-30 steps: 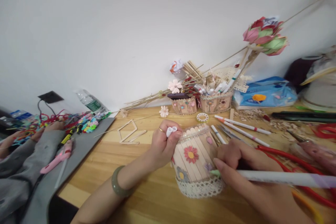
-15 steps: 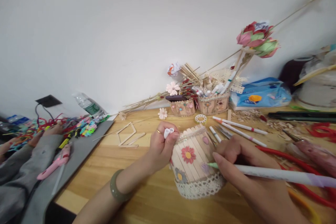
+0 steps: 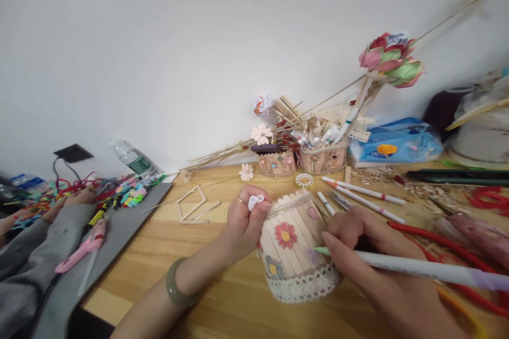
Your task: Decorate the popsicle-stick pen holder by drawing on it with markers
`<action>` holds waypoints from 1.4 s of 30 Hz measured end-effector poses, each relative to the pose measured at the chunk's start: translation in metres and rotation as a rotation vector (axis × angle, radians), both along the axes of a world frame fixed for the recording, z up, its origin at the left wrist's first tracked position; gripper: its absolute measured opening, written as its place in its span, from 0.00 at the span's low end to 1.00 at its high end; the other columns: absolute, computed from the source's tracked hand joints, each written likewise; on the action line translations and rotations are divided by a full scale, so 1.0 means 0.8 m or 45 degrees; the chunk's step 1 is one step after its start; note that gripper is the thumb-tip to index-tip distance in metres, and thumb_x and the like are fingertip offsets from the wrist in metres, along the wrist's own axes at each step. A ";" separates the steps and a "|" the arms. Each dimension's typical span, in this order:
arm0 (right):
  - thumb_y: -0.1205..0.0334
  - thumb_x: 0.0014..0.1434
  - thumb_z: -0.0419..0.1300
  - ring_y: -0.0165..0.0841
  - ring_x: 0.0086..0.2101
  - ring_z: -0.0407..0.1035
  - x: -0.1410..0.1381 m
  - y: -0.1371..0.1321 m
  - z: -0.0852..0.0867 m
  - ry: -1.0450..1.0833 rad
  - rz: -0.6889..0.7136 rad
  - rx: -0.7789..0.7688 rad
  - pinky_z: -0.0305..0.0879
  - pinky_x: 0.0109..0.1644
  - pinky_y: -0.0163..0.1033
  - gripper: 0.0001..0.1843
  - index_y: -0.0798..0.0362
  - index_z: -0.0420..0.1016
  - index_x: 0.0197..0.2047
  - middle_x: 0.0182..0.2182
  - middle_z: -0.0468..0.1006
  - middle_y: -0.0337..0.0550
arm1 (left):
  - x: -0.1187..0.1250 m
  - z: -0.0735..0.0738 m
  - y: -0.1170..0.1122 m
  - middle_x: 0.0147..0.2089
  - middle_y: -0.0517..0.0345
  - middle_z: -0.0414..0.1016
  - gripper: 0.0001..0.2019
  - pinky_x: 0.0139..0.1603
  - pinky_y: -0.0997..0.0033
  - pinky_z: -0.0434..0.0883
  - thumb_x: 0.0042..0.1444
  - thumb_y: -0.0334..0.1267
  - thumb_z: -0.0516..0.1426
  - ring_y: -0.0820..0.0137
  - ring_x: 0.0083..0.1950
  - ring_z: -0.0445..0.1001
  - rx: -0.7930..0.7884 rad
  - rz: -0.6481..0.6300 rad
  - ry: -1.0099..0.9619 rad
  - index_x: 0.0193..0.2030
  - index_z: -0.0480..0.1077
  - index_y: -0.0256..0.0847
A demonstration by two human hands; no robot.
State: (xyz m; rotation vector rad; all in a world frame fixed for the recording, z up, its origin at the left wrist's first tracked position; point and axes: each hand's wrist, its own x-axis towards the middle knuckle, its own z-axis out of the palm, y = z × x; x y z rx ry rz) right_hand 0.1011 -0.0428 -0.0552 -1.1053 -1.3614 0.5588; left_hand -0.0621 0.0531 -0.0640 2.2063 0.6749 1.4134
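Observation:
A small craft-stick pot (image 3: 294,262) stands tilted in front of me, with painted flowers on its side and white lace around its bottom. My left hand (image 3: 248,220) is closed at its upper left edge and also grips two white marker caps (image 3: 255,201). Held in my right hand (image 3: 369,259) is a white marker (image 3: 413,266) with a green tip and a purple band. The tip meets the pot's side at a small purple flower (image 3: 312,255). My right fingers cover part of the pot's right side.
Several markers (image 3: 368,201) and red-handled scissors (image 3: 437,241) lie to the right. Behind are two decorated stick baskets (image 3: 324,158), a tape roll (image 3: 304,180) and a blue tissue pack (image 3: 397,143). Loose sticks (image 3: 193,204) lie left; a co-worker's sleeves (image 3: 51,254) are beyond.
The marker's tip has shifted very slightly on the small purple flower, and its rear end sits a little lower. My left hand and the pot stay almost still.

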 end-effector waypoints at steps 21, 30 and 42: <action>0.68 0.53 0.53 0.27 0.18 0.55 0.000 0.001 0.005 0.012 0.013 -0.005 0.55 0.19 0.31 0.15 0.49 0.53 0.19 0.17 0.60 0.32 | 0.002 0.004 -0.003 0.24 0.65 0.66 0.06 0.21 0.76 0.60 0.60 0.38 0.49 0.76 0.22 0.64 0.060 0.026 0.015 0.33 0.62 0.43; 0.67 0.55 0.51 0.26 0.19 0.56 0.003 -0.003 0.004 -0.010 0.072 -0.069 0.56 0.19 0.31 0.13 0.49 0.54 0.21 0.17 0.60 0.32 | 0.002 0.001 -0.002 0.21 0.67 0.62 0.06 0.19 0.78 0.57 0.59 0.39 0.49 0.77 0.19 0.59 0.026 0.062 0.015 0.32 0.62 0.42; 0.68 0.52 0.50 0.27 0.17 0.57 0.003 -0.003 0.013 -0.047 0.054 -0.064 0.56 0.18 0.31 0.13 0.49 0.53 0.19 0.16 0.61 0.33 | 0.004 0.003 -0.002 0.21 0.66 0.63 0.09 0.20 0.77 0.59 0.59 0.42 0.48 0.77 0.19 0.61 0.053 0.098 0.008 0.31 0.61 0.42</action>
